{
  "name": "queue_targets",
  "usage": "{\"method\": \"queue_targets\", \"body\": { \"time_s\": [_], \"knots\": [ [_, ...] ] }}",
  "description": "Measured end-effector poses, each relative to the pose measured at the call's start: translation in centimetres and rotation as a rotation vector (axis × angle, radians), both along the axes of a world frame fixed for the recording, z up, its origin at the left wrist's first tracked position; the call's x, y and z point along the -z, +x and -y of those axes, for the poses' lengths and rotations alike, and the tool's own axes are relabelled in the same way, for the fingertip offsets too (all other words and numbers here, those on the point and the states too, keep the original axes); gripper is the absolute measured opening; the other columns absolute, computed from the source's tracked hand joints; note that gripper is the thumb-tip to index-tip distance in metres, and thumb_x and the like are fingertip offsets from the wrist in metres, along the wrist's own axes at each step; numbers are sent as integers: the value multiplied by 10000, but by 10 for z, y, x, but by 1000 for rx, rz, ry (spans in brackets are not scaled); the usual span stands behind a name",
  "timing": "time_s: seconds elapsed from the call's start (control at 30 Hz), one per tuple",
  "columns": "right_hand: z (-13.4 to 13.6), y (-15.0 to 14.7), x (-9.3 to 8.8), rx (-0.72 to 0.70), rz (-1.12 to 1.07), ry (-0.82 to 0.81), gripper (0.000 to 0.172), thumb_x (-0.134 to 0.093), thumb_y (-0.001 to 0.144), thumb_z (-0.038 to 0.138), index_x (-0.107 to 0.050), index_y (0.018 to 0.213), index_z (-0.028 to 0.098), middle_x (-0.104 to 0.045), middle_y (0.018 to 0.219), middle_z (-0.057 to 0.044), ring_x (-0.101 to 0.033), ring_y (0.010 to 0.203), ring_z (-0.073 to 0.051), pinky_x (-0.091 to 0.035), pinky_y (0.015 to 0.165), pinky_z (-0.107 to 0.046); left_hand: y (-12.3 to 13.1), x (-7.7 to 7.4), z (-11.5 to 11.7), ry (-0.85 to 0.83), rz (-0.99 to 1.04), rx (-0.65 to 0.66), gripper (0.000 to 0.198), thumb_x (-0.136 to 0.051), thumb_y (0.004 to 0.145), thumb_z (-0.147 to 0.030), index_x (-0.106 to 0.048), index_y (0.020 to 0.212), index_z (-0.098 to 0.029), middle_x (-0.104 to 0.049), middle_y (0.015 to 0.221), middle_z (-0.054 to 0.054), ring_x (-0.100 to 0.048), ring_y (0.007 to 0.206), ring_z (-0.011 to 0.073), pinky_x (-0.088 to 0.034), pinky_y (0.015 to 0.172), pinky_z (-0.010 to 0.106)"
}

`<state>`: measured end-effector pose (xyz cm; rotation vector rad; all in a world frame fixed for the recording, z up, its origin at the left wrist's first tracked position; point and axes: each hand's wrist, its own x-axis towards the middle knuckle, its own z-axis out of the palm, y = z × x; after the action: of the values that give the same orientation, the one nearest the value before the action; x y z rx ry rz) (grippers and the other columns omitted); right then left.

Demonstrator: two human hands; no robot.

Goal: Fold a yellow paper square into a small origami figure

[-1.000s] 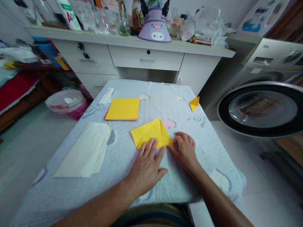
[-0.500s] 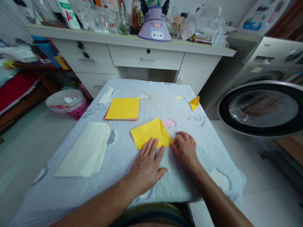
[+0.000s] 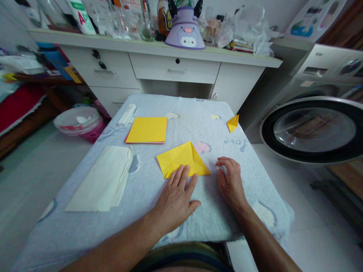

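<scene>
A partly folded yellow paper (image 3: 183, 158) lies flat on the light blue cloth (image 3: 159, 211) that covers the table. My left hand (image 3: 176, 198) rests flat with its fingers stretched out, and the fingertips press on the paper's near edge. My right hand (image 3: 231, 183) lies on the cloth just right of the paper's pointed corner, fingers loosely curled, holding nothing and a little apart from the paper.
A stack of yellow square sheets (image 3: 147, 130) lies further back, with a white stick-like object (image 3: 127, 115) beside it. A small folded yellow piece (image 3: 233, 123) sits at the right edge. A cream cloth (image 3: 103, 181) lies left. A white desk (image 3: 170, 70) stands behind, a washing machine door (image 3: 312, 130) to the right.
My right hand has let go of the paper's right corner and slid to the right, away from it. My left hand has stayed pressed on the paper.
</scene>
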<state>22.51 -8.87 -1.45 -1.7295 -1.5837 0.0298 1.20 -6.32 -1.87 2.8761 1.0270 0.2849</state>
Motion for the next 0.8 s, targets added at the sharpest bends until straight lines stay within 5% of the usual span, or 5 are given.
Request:
{"method": "queue_targets", "body": {
  "time_s": [0.1,0.23,0.8],
  "knots": [
    [5,-9,-9,-278,-40,79,274,-415,876,39,-546,1036,221,-613,1055,-80,-550,1033,-216,-467,898,-413,-1,1,0,5,18,-2,724,-612,834,-573,-434,1411,-173,-314,1538,233,-258,1439,395,-293,1136,538],
    [8,-22,-10,-503,16,-47,379,-416,850,11,-552,1148,201,-641,1077,-91,-576,1009,-210,-500,885,-396,-2,3,1,4,36,-7,728,-562,847,-616,-432,1407,-169,-308,1543,224,-249,1445,381,-291,1143,525],
    [6,-30,-6,-466,278,-173,394,-470,860,45,-612,1209,160,-659,1139,-118,-583,1018,-238,-503,927,-436,-27,-8,-16,-95,-90,114,794,-453,908,-613,-235,1509,-142,-245,1595,113,-203,1479,236,-173,1194,408]
  ]
}}
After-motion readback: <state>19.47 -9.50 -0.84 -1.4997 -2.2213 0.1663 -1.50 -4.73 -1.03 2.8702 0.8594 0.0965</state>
